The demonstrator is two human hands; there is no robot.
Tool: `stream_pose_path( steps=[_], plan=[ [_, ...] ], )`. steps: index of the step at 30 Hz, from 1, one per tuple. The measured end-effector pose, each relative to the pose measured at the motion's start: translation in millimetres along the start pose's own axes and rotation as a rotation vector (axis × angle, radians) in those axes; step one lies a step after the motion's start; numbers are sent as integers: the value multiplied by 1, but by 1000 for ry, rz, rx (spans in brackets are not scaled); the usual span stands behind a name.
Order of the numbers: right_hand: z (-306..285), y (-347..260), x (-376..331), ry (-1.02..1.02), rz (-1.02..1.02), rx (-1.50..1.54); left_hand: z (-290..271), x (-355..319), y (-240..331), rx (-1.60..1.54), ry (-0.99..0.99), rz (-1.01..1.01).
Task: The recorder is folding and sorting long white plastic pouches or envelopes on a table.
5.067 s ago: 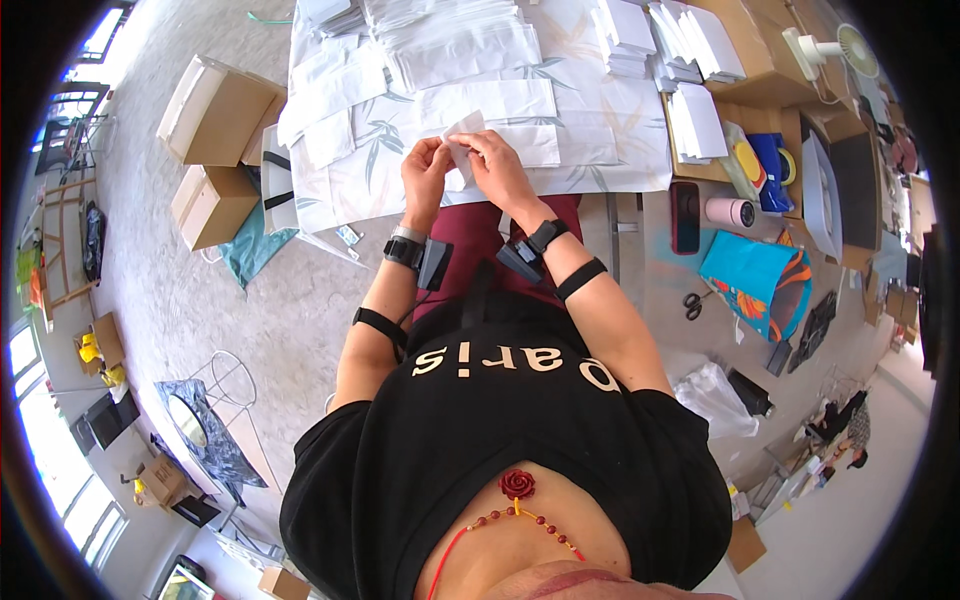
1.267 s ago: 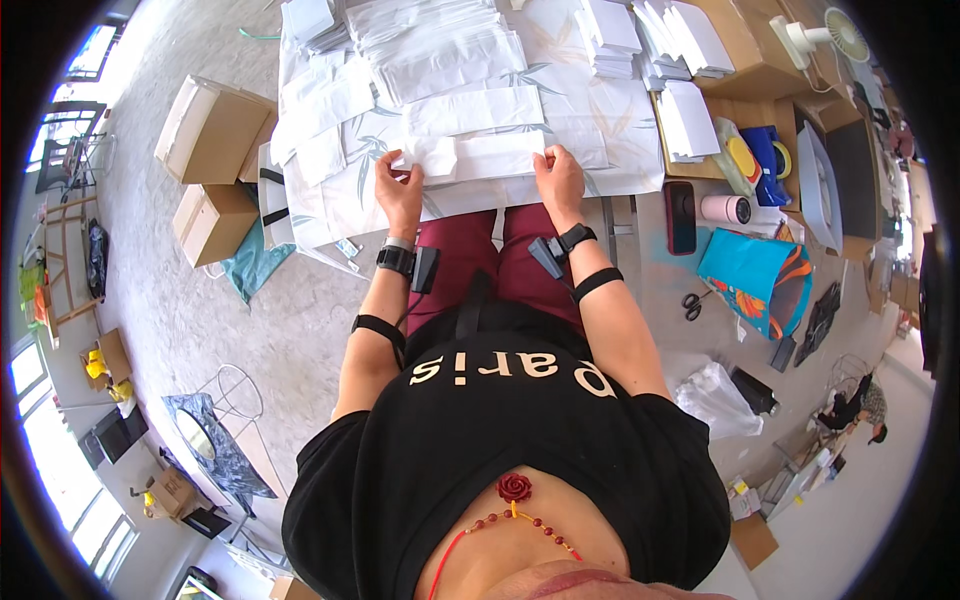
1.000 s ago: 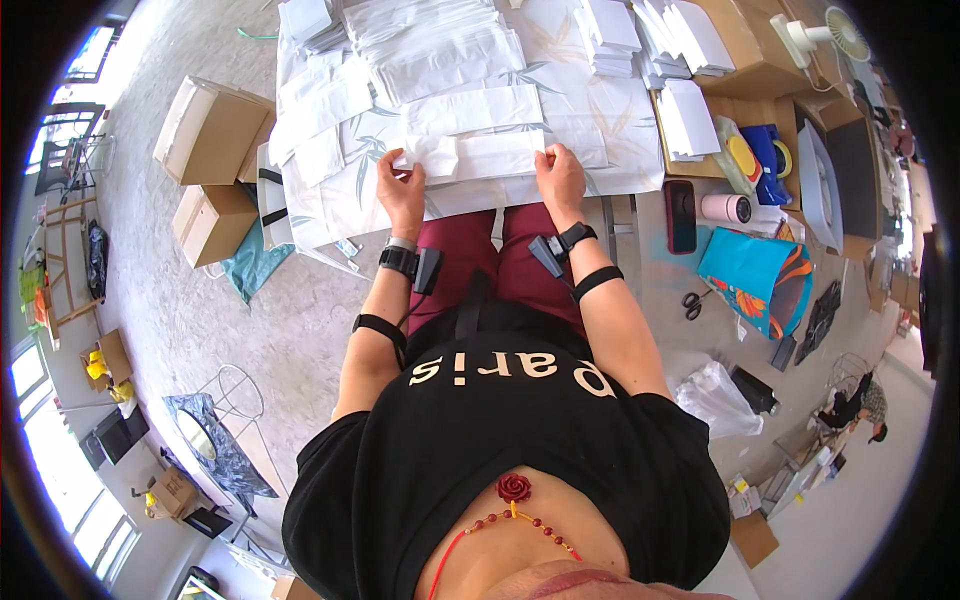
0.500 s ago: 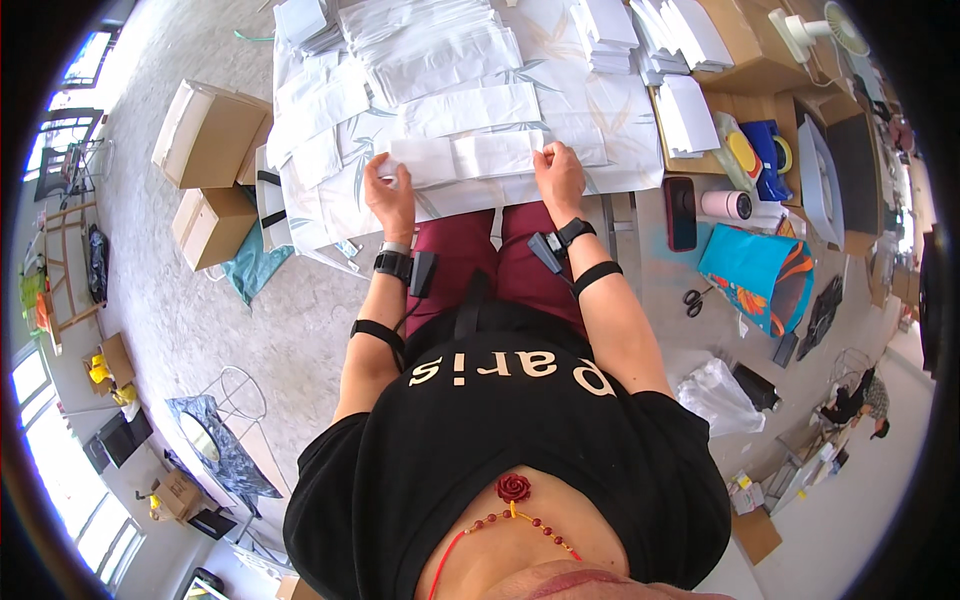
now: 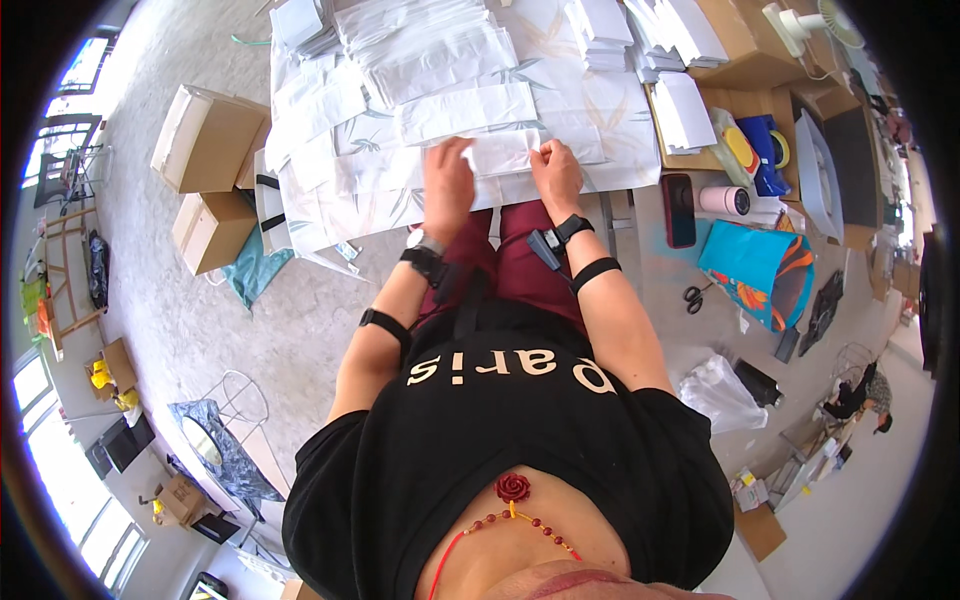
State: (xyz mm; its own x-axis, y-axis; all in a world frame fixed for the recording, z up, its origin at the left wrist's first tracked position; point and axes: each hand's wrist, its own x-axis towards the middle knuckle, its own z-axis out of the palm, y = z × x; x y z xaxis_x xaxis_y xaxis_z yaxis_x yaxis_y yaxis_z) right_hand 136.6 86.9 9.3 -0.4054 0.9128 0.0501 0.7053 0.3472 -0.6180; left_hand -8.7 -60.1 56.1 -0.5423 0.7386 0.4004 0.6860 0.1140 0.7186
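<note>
At the near edge of the table lies a flat white plastic sleeve [image 5: 500, 153]. My right hand [image 5: 557, 178] is closed, pinching the sleeve by its right part. My left hand [image 5: 448, 190] is over the sleeve's left end, fingers bent and a little smeared, so whether it grips anything cannot be made out. Just beyond, another white sleeve [image 5: 468, 112] lies flat, and a wide pile of white sleeves [image 5: 425, 50] spreads behind it. Stacked folded white pieces [image 5: 600, 35] stand at the far right of the table, with another white stack [image 5: 684, 112] nearer.
A leaf-patterned cloth [image 5: 370, 208] covers the table. On the right are a phone [image 5: 679, 212], a pink bottle [image 5: 724, 201], a blue bag [image 5: 745, 265] and scissors [image 5: 693, 298]. Cardboard boxes [image 5: 210, 135] stand left. A person [image 5: 868, 398] is bent over at the far right.
My left hand has moved right from the left side to the sleeve's left end. The white piece that lay under its fingers no longer shows there. My right hand keeps its pinch.
</note>
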Motion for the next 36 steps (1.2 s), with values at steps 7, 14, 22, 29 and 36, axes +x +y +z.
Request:
stream_pose_path(
  steps=[7, 14, 22, 29, 36],
  plan=[
    [1, 0, 2, -21, 27, -15, 67, 14, 7, -9, -180, -3],
    [-14, 32, 17, 8, -80, -32, 80, 13, 5, 48, -204, -27],
    [-66, 57, 40, 69, 133, -404, 81, 15, 13, 172, -226, -33],
    [-42, 82, 50, 30, 17, -293, 82, 18, 19, 274, -291, 3],
    [-47, 83, 53, 18, 135, 153, 81, 15, 18, 326, -304, 19]
  ],
)
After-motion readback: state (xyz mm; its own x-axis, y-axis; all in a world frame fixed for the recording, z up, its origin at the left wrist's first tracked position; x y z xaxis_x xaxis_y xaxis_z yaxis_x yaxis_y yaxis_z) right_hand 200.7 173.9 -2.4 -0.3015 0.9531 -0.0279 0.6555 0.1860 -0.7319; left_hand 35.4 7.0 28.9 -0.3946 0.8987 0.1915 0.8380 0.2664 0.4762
